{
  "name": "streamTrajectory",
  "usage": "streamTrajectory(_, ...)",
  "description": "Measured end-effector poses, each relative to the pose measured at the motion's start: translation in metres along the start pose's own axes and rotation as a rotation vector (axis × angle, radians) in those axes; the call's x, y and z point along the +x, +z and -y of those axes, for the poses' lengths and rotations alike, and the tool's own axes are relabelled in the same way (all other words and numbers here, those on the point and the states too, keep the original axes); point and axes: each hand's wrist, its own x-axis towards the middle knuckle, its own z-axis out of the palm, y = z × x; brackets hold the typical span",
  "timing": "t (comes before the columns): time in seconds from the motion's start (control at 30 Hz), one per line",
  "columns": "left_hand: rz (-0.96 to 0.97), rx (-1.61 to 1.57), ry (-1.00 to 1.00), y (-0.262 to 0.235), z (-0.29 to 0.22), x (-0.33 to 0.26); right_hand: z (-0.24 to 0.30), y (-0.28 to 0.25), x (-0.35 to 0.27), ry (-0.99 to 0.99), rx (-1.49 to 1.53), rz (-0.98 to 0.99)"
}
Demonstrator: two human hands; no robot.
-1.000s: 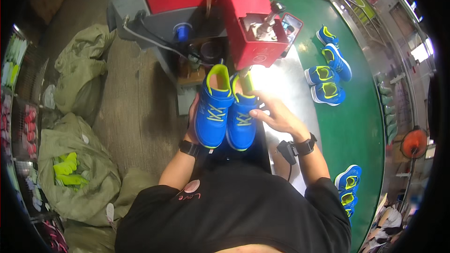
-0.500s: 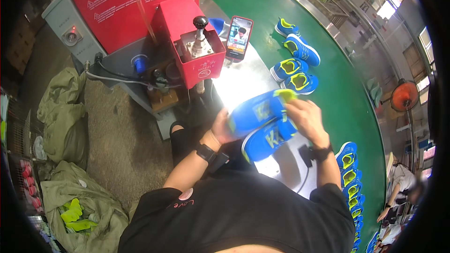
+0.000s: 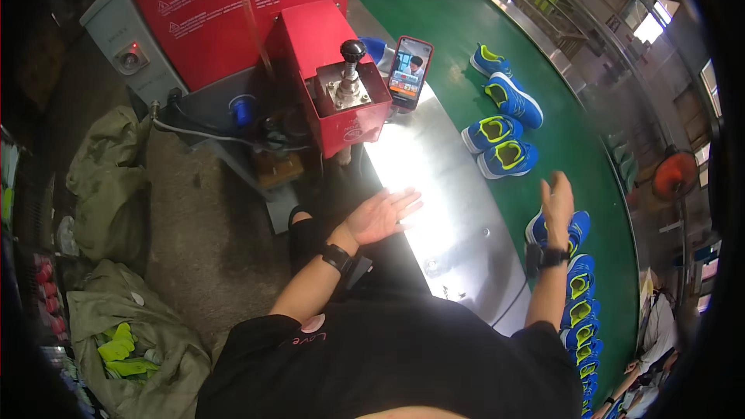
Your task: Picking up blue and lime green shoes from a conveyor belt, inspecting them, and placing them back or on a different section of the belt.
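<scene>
At lower right of frame, blue-and-lime sneakers with white soles point(image 3: 580, 314) stood rowed on a flat green work surface point(image 3: 434, 39), seemingly finished; four matching shoes point(image 3: 518, 101) at upper right appeared outstanding. Right bare hand point(image 3: 557, 200), fingers extended, overlapped the row's top, contact unclear. Left bare hand point(image 3: 379, 217), centre, was empty, fingers spread.

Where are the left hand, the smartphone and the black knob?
Left hand point(image 3: 375, 219): head view, on the palm.
Smartphone point(image 3: 410, 72): head view, on the screen.
Black knob point(image 3: 352, 50): head view, on the rounded top.
</scene>
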Motion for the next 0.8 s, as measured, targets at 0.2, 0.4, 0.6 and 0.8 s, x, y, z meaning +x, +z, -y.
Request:
streamTrajectory(0.2, -0.075, 0.105, 0.07, 0.012, 0.009, -0.006, 0.115, 0.067, 0.044, -0.089, -0.062, 0.452)
streamTrajectory(0.4, -0.143, 0.162, 0.097, 0.016, 0.017, -0.003, 0.078, 0.064, 0.045, -0.145, -0.023, 0.398)
streamTrajectory(0.6, -0.08, 0.146, 0.069, 0.009, 0.003, -0.008, 0.003, 0.024, 0.016, -0.291, 0.21, 0.646)
streamTrajectory(0.8, -0.078, 0.176, 0.057, 0.002, 0.005, -0.003, -0.012, -0.006, -0.006, 0.097, 0.402, 0.477)
